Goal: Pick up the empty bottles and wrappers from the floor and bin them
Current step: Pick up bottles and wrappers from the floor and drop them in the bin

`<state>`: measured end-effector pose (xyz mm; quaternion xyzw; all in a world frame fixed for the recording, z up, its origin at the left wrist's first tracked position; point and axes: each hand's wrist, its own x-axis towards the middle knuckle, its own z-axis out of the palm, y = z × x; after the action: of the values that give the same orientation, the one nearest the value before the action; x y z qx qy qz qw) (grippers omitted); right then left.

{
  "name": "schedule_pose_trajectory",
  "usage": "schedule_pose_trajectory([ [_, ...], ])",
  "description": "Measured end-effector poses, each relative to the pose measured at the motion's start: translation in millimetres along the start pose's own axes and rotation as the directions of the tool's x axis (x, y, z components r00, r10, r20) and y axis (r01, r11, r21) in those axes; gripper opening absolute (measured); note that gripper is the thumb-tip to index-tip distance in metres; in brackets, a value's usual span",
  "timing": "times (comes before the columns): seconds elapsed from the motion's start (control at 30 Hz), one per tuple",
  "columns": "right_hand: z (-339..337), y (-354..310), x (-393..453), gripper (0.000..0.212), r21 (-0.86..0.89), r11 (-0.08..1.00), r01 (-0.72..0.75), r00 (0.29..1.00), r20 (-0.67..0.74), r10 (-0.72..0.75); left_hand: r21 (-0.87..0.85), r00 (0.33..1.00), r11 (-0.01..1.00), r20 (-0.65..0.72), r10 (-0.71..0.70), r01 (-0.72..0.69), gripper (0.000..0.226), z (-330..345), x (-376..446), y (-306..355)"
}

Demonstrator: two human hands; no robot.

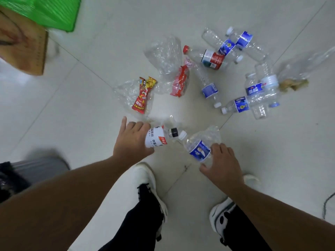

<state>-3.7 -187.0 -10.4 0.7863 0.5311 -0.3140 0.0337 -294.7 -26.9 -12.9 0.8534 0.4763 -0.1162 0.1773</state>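
Pale tiled floor (235, 160), mostly uncleared: bottles (213, 59), wrappers (143, 96) scattered. Left hand (132, 142) gripped white bottle (157, 138); right hand (222, 163) clasped blue bottle (199, 145). Green bag (54, 11), possibly bin.

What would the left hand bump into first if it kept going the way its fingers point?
Probably the red and yellow snack wrapper on crinkled clear plastic, just beyond the left hand, which holds a white-labelled bottle. Depth is hard to judge.

I see a white-labelled bottle (157, 138) with a black cap lying cap-to-cap with a crumpled blue-labelled bottle (200, 144). Beyond them, a red snack wrapper (143, 96), a pink wrapper (181, 82) and more clear bottles (243, 69) lie scattered on the floor.
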Motion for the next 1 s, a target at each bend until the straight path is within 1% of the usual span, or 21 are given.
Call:
schedule_pose_trajectory([
  [0.13, -86, -27, -36, 0.059, 0.012, 0.999, 0.034, 0.999, -0.027, -0.033, -0.096, 0.991, 0.986, 0.018, -0.134, 0.135, 0.066, -78, -59, 19],
  [0.23, -143, -47, -56, 0.058, 0.003, 0.997, 0.072, 0.996, -0.047, -0.072, -0.144, 0.962, 0.953, -0.017, -0.272, 0.266, 0.064, -132, -101, 32],
  [0.33, -188, -69, -69, 0.056, 0.010, 0.992, 0.123, 0.991, -0.053, -0.122, -0.207, 0.906, 0.891, -0.043, -0.421, 0.404, 0.064, -174, -144, 45],
  [0.4, -210, -85, -78, 0.055, 0.029, 0.987, 0.158, 0.987, -0.046, -0.157, -0.241, 0.872, 0.852, -0.043, -0.488, 0.465, 0.063, -195, -173, 51],
  [0.43, -219, -93, -84, 0.054, 0.043, 0.983, 0.177, 0.984, -0.042, -0.175, -0.267, 0.849, 0.827, -0.051, -0.525, 0.495, 0.064, -204, -188, 54],
  [0.5, -233, -108, -94, 0.054, 0.055, 0.974, 0.221, 0.975, -0.028, -0.219, -0.340, 0.784, 0.755, -0.075, -0.616, 0.561, 0.063, -217, -216, 60],
  [0.63, -243, -137, -111, 0.052, 0.011, 0.940, 0.341, 0.940, 0.028, -0.341, -0.426, 0.666, 0.625, -0.067, -0.743, 0.654, 0.061, -226, -274, 65],
  [0.77, -232, -181, -133, 0.048, -0.005, 0.937, 0.348, 0.933, 0.099, -0.346, -0.479, 0.540, 0.478, -0.009, -0.842, 0.737, 0.059, -218, -337, 56],
  [0.87, -203, -222, -154, 0.046, -0.022, 0.917, 0.399, 0.906, 0.163, -0.390, -0.510, 0.416, 0.347, 0.024, -0.909, 0.787, 0.059, -198, -387, 38],
  [0.9, -190, -237, -162, 0.045, -0.018, 0.909, 0.417, 0.896, 0.177, -0.407, -0.518, 0.390, 0.321, 0.028, -0.920, 0.793, 0.059, -190, -404, 30],
  [1.0, -147, -284, -182, 0.044, -0.054, 0.887, 0.459, 0.873, 0.213, -0.439, -0.515, 0.343, 0.258, 0.074, -0.936, 0.817, 0.058, -171, -454, -1],
])
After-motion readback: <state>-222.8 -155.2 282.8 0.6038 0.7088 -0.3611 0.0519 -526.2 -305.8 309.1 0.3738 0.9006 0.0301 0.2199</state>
